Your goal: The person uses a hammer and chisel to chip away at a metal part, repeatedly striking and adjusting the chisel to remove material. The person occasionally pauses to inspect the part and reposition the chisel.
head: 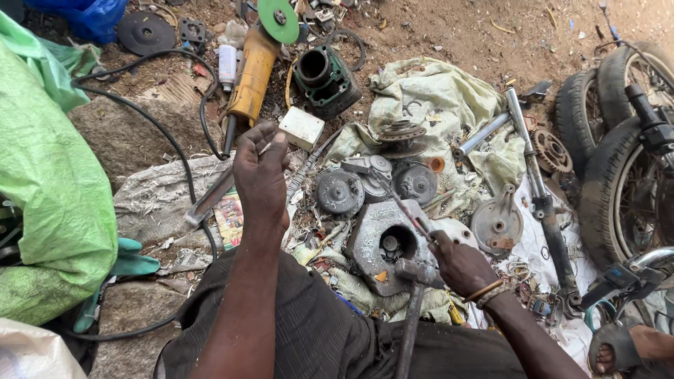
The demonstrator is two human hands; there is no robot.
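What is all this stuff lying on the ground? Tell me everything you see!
angle grinder: one, yellow body with a green disc, top centre.
engine cylinder: one, dark, right of the grinder.
small box: one, white, below the cylinder.
round metal parts: several, grey, on the sacking in the middle.
engine casing: one, grey, in front of the person.
hammer: one, dark, leaning by the casing.
fork tubes: two, silver, right.
tyres: about three, black, far right.
green sack: one, left.
black cable: one, looping on the left.
left hand: raised, pinching something small.
right hand: holds a thin rod.
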